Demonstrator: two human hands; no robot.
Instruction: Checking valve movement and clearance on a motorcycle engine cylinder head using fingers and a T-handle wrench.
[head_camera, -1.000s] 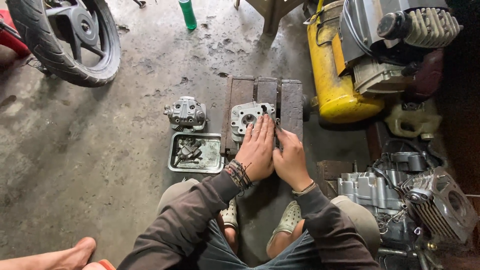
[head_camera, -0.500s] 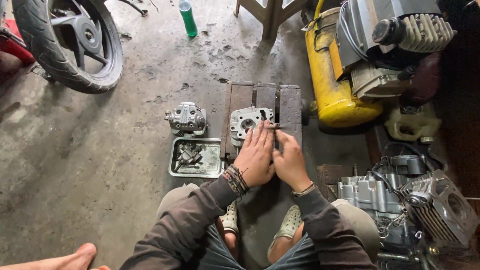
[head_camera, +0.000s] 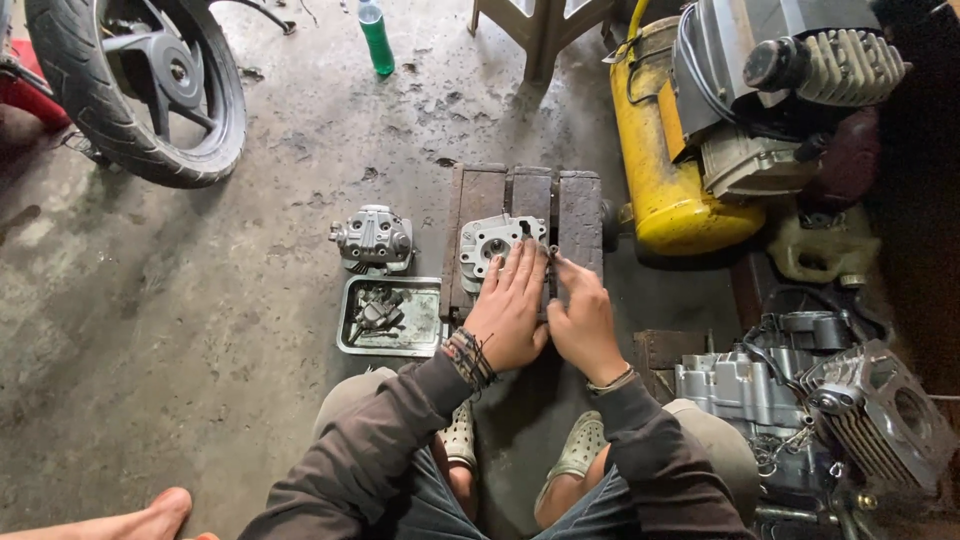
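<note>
Left hand (head_camera: 512, 315) lies flat on the grey cylinder head (head_camera: 492, 243), fingers straight and pressed together, covering its lower right part. Right hand (head_camera: 585, 322) sits just beside, fingers pinching a small dark tool at the head's right edge; can't tell which tool. Cylinder head rests on a dark wooden block (head_camera: 545, 205) on the concrete floor. Metal tray (head_camera: 392, 317) of parts left of the block, another engine casting (head_camera: 372, 238) above it, yellow compressor tank (head_camera: 660, 160) right.
</note>
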